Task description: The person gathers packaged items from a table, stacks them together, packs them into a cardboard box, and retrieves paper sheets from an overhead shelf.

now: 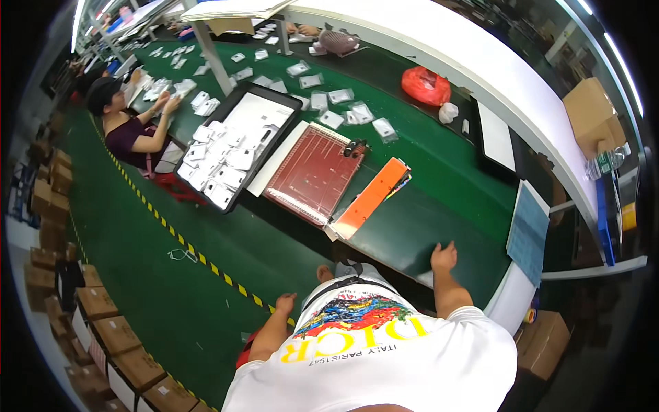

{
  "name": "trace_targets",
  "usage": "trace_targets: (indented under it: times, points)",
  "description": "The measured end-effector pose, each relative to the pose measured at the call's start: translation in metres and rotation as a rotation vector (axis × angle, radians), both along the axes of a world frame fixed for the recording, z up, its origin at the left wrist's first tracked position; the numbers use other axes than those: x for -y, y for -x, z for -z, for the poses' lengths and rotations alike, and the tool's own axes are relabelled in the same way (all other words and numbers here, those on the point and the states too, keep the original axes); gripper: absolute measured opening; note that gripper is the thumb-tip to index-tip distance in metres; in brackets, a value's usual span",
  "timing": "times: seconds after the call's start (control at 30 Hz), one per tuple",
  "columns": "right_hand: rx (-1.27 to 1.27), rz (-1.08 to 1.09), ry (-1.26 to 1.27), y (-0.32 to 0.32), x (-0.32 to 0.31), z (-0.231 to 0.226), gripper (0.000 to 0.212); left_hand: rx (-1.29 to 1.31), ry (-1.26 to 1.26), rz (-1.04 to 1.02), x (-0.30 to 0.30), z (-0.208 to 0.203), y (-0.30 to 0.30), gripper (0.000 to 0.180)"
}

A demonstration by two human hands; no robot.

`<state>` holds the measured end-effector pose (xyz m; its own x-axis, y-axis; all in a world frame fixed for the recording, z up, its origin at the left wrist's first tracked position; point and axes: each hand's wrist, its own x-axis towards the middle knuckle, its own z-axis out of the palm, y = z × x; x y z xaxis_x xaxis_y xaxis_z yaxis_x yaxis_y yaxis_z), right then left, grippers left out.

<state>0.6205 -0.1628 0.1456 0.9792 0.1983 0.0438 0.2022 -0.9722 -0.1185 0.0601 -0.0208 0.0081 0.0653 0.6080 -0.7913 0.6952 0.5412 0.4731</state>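
My right hand (444, 257) rests at the front part of the dark green tabletop (405, 237), thumb and fingers apart, nothing seen in it. My left hand (285, 303) hangs beside my body, off the table, its fingers loosely stretched and holding nothing visible. Left of my right hand lies an orange flat strip (374, 198) on some papers. Beyond it is a worn dark red mat (312, 172) with a black tool (355, 148) on its far corner. Farther left, a black tray (257, 154) holds several small white packets (223, 158).
Small bagged white items (340, 96) lie scattered on the green bench. A red plastic bag (425, 86) sits below the white shelf (439, 41). A co-worker (141, 130) sits at far left. Cardboard boxes (113, 329) line the left. A blue-grey sheet (528, 232) stands at right.
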Motion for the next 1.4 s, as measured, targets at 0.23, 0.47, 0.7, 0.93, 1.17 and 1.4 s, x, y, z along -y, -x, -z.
trace_targets:
  times: [0.23,0.47,0.7,0.93,1.17,1.4]
  points:
    - [0.083,-0.392,-0.402,-0.026,-0.132,-0.019,0.057,0.052,-0.075,-0.049,-0.035,-0.031,-0.027,0.055]
    - [-0.057,-0.692,-0.454,-0.064,-0.302,-0.038,0.055,-0.099,-0.071,-0.019,-0.014,-0.024,0.013,0.054]
    - [0.026,-0.84,-0.151,-0.148,-0.425,0.005,0.089,-0.224,-0.004,-0.232,-0.018,-0.052,0.009,0.057]
    - [-0.244,-0.683,0.292,-0.142,-0.513,-0.032,0.114,-0.194,-0.054,-0.426,-0.008,-0.085,-0.046,0.06]
    - [-0.31,-0.655,0.345,-0.141,-0.55,-0.041,0.091,-0.236,0.082,-0.314,-0.018,-0.093,-0.074,0.062]
    - [-0.202,-1.026,0.293,-0.191,-0.53,-0.005,0.055,-0.275,0.048,-0.28,-0.048,-0.098,-0.078,0.06]
